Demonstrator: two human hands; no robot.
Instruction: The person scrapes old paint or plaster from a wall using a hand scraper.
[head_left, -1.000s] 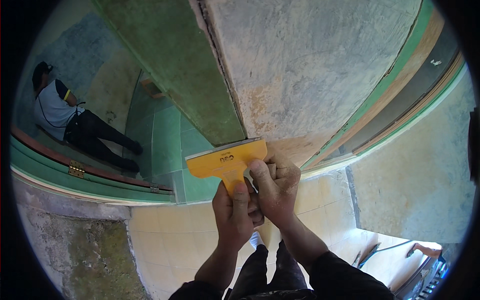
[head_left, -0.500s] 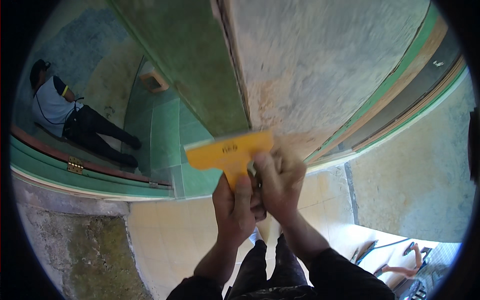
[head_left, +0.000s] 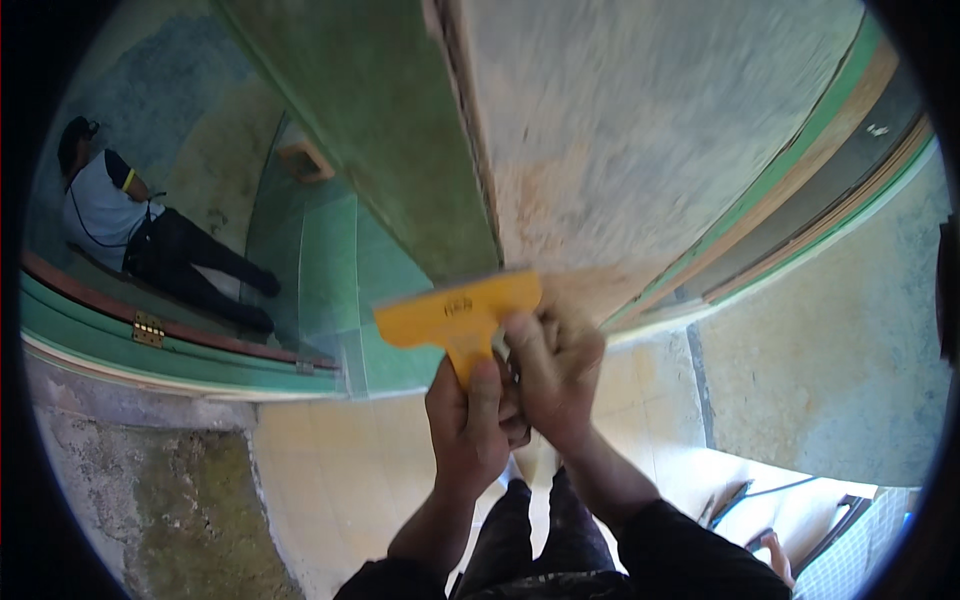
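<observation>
A broad yellow scraper (head_left: 440, 315) with a wide flat blade and a short handle is held up before the wall corner. My left hand (head_left: 468, 425) is closed around its handle, thumb lying along the front. My right hand (head_left: 558, 375) is closed at the scraper's right end, its thumb over the front face and its other fingers curled. What lies inside the right-hand fingers is partly hidden. Just beyond the blade stand a green-painted wall strip (head_left: 385, 130) and a grey plastered wall face (head_left: 640, 110), divided by a rough crack.
At far left, a person (head_left: 120, 210) sits beyond a green door frame with a hinge (head_left: 149, 329). A wooden box (head_left: 306, 160) sits on green tiles. A window frame (head_left: 800, 180) is at right. Pale tiles (head_left: 350, 470) lie below; another person's limb (head_left: 776, 555) shows at lower right.
The scraper has dropped slightly, with both hands still on it. The person at lower right has moved mostly out of sight. The seated person has barely moved.
</observation>
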